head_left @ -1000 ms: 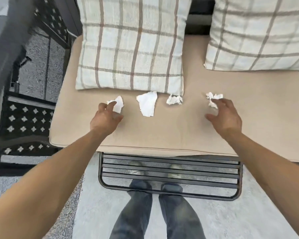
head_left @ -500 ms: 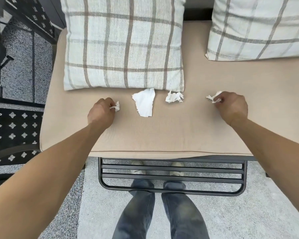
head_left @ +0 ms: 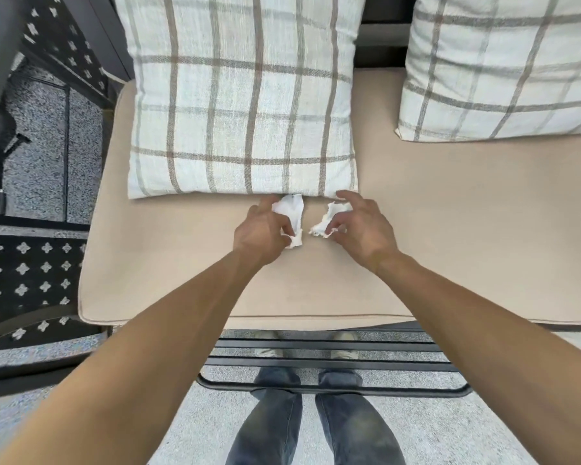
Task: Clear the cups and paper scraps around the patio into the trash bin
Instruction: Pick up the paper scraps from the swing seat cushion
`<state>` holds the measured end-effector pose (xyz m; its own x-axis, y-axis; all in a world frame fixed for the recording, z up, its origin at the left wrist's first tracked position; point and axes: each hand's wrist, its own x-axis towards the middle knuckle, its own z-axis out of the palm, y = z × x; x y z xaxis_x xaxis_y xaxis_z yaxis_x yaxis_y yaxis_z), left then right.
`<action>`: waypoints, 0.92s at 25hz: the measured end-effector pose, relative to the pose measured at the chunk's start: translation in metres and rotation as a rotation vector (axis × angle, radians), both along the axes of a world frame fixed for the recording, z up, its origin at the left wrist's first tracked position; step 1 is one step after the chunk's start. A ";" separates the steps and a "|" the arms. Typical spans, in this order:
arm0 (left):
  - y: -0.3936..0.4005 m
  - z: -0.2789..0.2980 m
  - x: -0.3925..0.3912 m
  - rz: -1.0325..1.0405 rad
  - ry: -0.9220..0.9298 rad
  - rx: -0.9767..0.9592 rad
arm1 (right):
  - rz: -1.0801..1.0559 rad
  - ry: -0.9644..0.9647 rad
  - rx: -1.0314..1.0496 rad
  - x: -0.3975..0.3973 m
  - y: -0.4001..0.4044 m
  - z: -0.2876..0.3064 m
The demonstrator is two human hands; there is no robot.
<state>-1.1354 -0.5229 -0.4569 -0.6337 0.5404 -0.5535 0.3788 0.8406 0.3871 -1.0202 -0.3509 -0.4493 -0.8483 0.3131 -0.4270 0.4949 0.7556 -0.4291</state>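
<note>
Two white paper scraps lie on the beige seat cushion (head_left: 188, 263) just in front of the left plaid pillow. My left hand (head_left: 262, 233) has its fingers curled on the flat torn scrap (head_left: 291, 213), and more crumpled paper shows under its fingers. My right hand (head_left: 363, 226) pinches the crumpled scrap (head_left: 327, 219) with thumb and fingertips. The two hands sit close together at the cushion's middle. No cup and no trash bin are in view.
Two plaid pillows, the left pillow (head_left: 242, 95) and the right pillow (head_left: 503, 65), stand at the back of the cushion. A black metal bench frame (head_left: 332, 357) runs under the seat's front edge. A black patterned side table (head_left: 24, 273) stands at the left. My legs stand on the speckled floor.
Both hands have moved inward from the outer scraps to the two middle scraps. The outer scraps no longer lie on the cushion.
</note>
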 end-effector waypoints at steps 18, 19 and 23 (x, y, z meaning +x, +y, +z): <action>-0.022 0.098 0.052 0.021 0.130 0.110 | -0.258 0.131 -0.055 0.062 -0.006 0.110; -0.020 0.117 0.057 0.027 0.130 0.142 | -0.269 0.164 -0.058 0.070 -0.004 0.129; -0.005 0.204 0.082 0.053 0.131 0.347 | -0.313 0.266 0.010 0.113 0.000 0.205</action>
<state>-1.0533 -0.5278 -0.2530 -0.7193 0.6462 -0.2550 0.4036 0.6874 0.6038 -0.9075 -0.3509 -0.2442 -0.7919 0.5764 -0.2014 0.5742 0.5909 -0.5667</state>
